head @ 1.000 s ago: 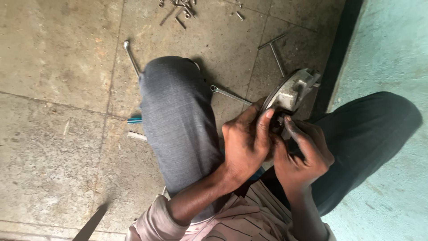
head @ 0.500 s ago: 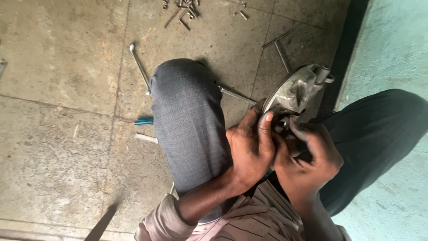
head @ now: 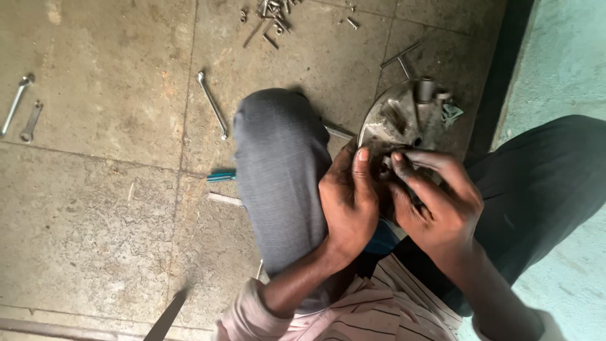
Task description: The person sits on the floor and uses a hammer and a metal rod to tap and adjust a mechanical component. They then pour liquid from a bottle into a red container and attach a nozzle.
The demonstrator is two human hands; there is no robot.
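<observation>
1. Head view: I see my left hand (head: 347,202) and right hand (head: 435,202) meeting on a round grey metal housing (head: 404,117), held up between my knees, likely so it stays steady. Left fingers are clasped on its lower edge; right fingers pinch a small dark part against it.
2. On the floor (head: 95,189) lie a long spanner (head: 211,104), two more spanners (head: 22,107), a blue-handled tool (head: 221,176) and loose bolts (head: 271,9), near enough to reach.
3. No packages, labels or signs show.
</observation>
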